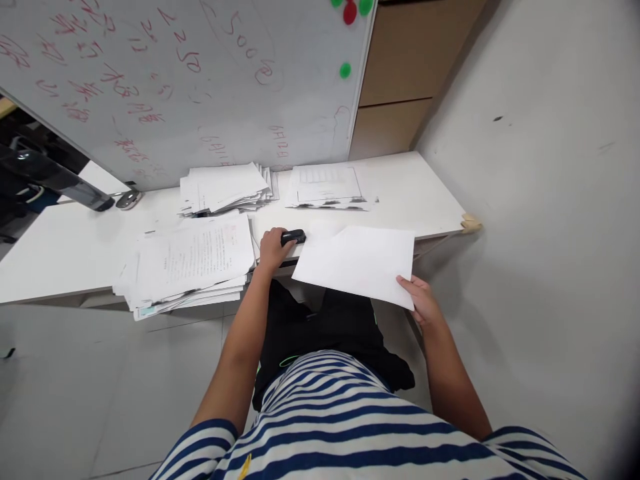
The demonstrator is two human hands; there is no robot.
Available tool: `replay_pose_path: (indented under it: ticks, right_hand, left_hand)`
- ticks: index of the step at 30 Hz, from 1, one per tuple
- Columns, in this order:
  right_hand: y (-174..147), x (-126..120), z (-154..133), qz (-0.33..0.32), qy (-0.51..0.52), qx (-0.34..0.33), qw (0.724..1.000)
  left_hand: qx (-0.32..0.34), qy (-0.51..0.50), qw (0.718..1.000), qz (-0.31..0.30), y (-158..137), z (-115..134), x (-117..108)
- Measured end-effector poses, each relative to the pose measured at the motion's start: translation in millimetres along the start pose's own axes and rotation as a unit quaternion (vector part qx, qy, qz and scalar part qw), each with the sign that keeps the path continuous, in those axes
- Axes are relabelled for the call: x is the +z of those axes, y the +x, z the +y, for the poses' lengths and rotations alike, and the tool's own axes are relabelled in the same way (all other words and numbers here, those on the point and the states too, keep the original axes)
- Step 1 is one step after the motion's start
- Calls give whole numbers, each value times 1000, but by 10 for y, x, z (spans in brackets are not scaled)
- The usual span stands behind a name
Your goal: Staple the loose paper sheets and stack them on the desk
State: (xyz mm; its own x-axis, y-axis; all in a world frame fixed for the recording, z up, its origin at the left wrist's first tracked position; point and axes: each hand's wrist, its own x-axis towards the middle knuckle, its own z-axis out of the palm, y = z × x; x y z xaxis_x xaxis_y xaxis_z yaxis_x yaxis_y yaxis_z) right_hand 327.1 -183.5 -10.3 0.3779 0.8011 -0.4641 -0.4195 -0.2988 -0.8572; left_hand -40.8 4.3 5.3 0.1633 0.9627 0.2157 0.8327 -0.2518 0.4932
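My left hand (273, 249) is closed around a black stapler (294, 237) at the front edge of the desk. Between thumb and fingers of my right hand (420, 299) is the right edge of a blank white sheet of paper (357, 263). The sheet slants over the desk's front edge, its left side close to the stapler's front end but apart from it. Whether it is one sheet or a few together, I cannot tell. Left of my left hand lies a thick stack of printed papers (200, 253), partly overhanging the desk edge.
Behind are an untidy paper pile (225, 187) and a smaller pile of forms (325, 185) on the white desk (400, 193). A computer mouse (129, 199) and a dark bottle-like cylinder (85, 190) are at the left. A whiteboard (300, 87) rises behind; a wall (550, 200) bounds the right.
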Motion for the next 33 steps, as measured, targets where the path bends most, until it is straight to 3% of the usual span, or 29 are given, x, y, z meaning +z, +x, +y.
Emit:
replay_pose_path:
  ticks: [6,13,18,23,26,28,33]
  right_hand:
    - [23,82,11,5,-5,0,1000]
    - [56,93,-13,-51,-43,14,998]
    - [87,137,-53,-106,-78,28,991]
    - [84,177,-59,-116,-90,38,988]
    - [69,179,-35,-113,-85,33,989]
    - [50,179,-11,-115,-76,33,990]
    - [-21,204,52,-125,-58,33,990]
  left_hand:
    - [-22,-95,995,-9,1,-54,-74]
    - [-8,-79,996,-49,-6,20,-140]
    - [-14,-85,990,-109,-8,54,-274]
    - [-47,-176,966,-185,124,48,-489]
    - [-75,-156,973,-152,320,174,-545]
    - [-58,-113,985,-114,466,319,-518]
    - [-7,-39,992,-119,719,624,-233]
